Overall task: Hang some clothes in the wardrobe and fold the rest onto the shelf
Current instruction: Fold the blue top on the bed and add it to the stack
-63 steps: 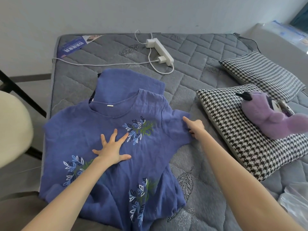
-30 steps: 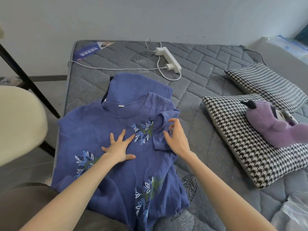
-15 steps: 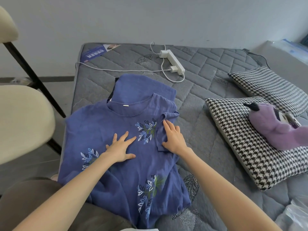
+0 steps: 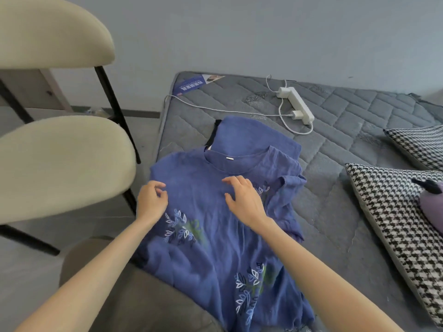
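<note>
A blue top with leaf embroidery lies face up on the grey quilted mattress. Its right sleeve is folded inward over the body. My left hand is at the top's left shoulder edge with fingers curled; no fabric is visibly lifted. My right hand hovers over or lightly touches the chest just below the collar, fingers relaxed. A second blue garment lies folded under the collar end, with a black edge showing beside it.
Two cream chairs stand close to the mattress's left side. A white power strip with its cable lies at the far end. Houndstooth pillows and a purple plush toy are to the right. A blue leaflet rests at the far corner.
My left hand moved from the middle of the top to its left shoulder edge. My right hand left the folded sleeve and came over the chest. The view swung left.
</note>
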